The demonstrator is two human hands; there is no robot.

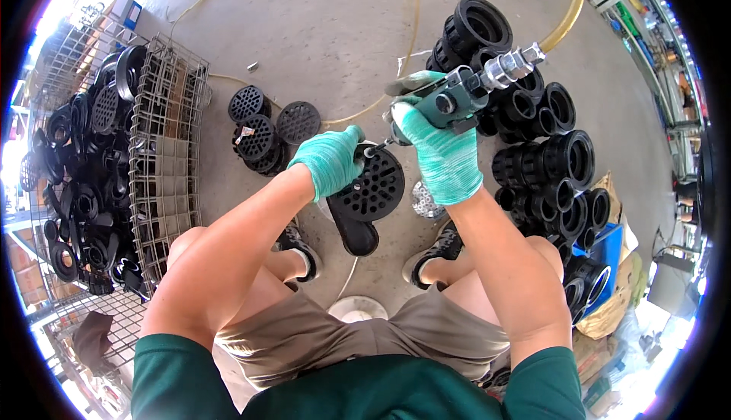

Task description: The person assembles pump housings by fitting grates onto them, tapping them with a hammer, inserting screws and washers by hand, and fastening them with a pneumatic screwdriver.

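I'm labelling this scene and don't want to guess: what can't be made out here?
All in the head view:
What the left grip touches underneath: hidden by its glove.
Whether the bit meets a screw on the black grate: too small to tell.
The handle of the power tool: partly covered by the right grip.
The thick yellow hose's far end: cut off by the top edge.

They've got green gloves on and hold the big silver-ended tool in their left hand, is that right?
Not quite: the head view shows the big silver-ended tool in the right hand. The green gloves are as you said.
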